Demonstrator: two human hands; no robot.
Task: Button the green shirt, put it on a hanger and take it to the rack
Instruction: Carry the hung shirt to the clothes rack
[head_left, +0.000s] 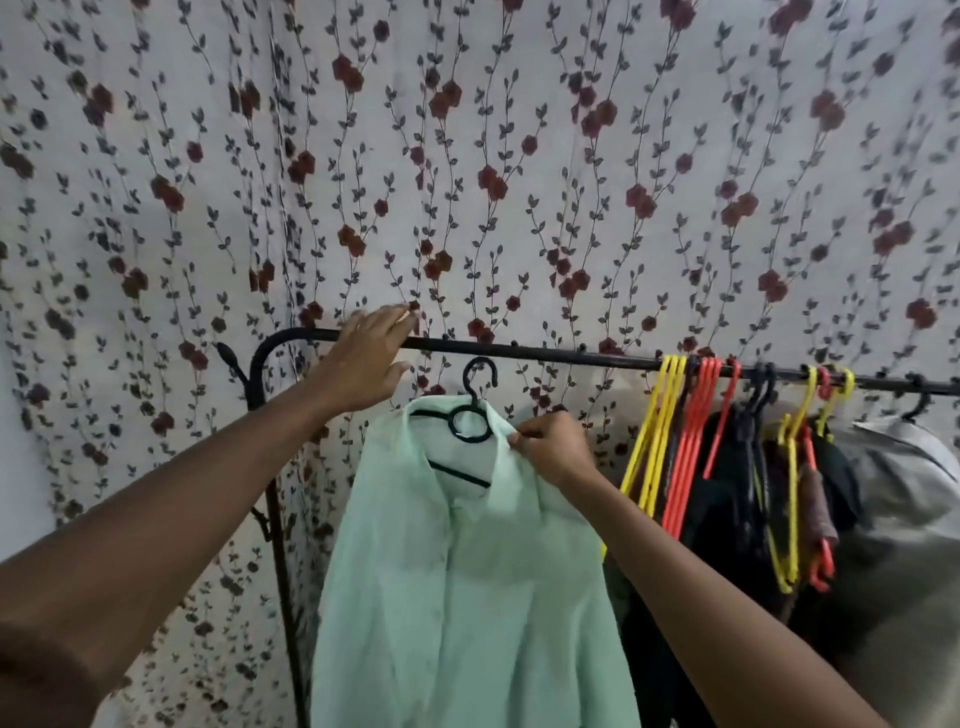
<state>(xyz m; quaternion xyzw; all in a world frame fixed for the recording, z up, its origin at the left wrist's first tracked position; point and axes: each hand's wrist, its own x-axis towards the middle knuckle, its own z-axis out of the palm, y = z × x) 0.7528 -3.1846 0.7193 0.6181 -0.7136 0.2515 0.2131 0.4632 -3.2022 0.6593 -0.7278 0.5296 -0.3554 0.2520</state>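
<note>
- Floral curtain (519, 156), rose-printed, backs a black metal rack (545, 357).
- Green shirt (457, 571) on a black hanger (470, 415) hangs below the rail's left end, hook unhooked.
- Left hand (363, 358) rests flat on the rail; right hand (553, 447) pinches the collar.
- Yellow and orange hangers (680, 431) crowd right.

Rack rail (545, 354) runs across frame middle, from left-centre to right edge; rack post (283, 545) drops at lower left. Curtain (467, 156) behind rack, fills upper frame. Shirt (457, 571) on hanger (470, 415) at lower centre, hook just below rail, not on it. Left hand (363, 358) on rail, upper left of shirt. Right hand (550, 447) at shirt collar, right of hanger. Bare hangers (691, 441) on rail right of shirt. Hung clothes (909, 519) at far right, beyond bare hangers.
</note>
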